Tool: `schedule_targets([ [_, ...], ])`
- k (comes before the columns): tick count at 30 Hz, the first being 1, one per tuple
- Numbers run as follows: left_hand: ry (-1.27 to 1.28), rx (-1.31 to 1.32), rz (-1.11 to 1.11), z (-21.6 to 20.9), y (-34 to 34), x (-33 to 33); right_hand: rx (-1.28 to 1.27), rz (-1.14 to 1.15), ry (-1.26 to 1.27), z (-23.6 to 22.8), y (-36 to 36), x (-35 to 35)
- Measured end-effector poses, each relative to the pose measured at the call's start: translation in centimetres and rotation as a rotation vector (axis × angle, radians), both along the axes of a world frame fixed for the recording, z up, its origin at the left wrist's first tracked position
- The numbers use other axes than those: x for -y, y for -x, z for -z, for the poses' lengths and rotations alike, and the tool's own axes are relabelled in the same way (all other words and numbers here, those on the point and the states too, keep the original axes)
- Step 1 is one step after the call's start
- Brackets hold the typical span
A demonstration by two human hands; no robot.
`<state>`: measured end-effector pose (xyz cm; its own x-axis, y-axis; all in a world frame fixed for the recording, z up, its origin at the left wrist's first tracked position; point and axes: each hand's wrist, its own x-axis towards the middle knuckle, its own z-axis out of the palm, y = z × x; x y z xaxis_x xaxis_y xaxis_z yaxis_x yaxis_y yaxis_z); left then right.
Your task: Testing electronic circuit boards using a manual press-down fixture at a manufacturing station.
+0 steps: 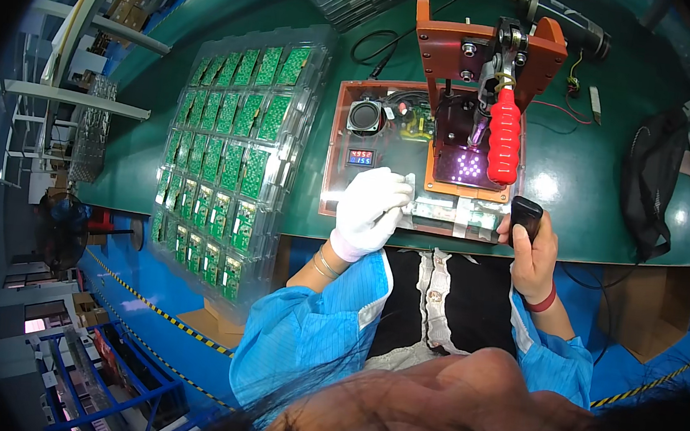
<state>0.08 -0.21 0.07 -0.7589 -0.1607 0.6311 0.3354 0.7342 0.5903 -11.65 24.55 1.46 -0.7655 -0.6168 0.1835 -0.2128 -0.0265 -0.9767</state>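
Observation:
My left hand (374, 210), in a white glove, is closed with its fingertips pinched at the front of the test fixture box (334, 172). Whatever those fingers hold, if anything, is too small to make out. Bare and closed, my right hand (535, 256) grips a black handheld device (526, 219), probably a scanner, near the box's right front corner. Between the hands, a narrow strip with a small circuit board (438, 212) lies along the front of the box. Above it stands an orange press with a red-handled toggle clamp (503, 140); purple light glows beneath the clamp.
To the left, a clear plastic tray (310, 111) holds rows of green circuit boards and overhangs the table's front edge. The box carries a speaker (365, 117) and a small lit display (360, 157). A black bag (650, 180) lies right; a dark cylinder (563, 21) lies behind.

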Motion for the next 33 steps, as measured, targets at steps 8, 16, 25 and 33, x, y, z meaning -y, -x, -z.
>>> schedule_targets([
  [8, 0.000, 0.006, 0.002, -0.1, 0.0, 0.0, -0.008, 0.020, 0.021, 0.2, 0.0, 0.3],
  [16, 0.029, 0.004, 0.009, -0.3, 0.1, -0.1, -0.102, -0.096, 0.055, 0.6, 0.5, -0.4],
  [25, 0.034, -0.008, 0.004, -0.4, 0.1, -0.2, -0.066, 0.020, 0.154, 1.4, 0.2, -0.5],
  [33, 0.004, -0.102, -0.113, 0.6, -1.0, 1.3, -0.061, 0.269, 0.173, 1.3, 1.4, -0.8],
])
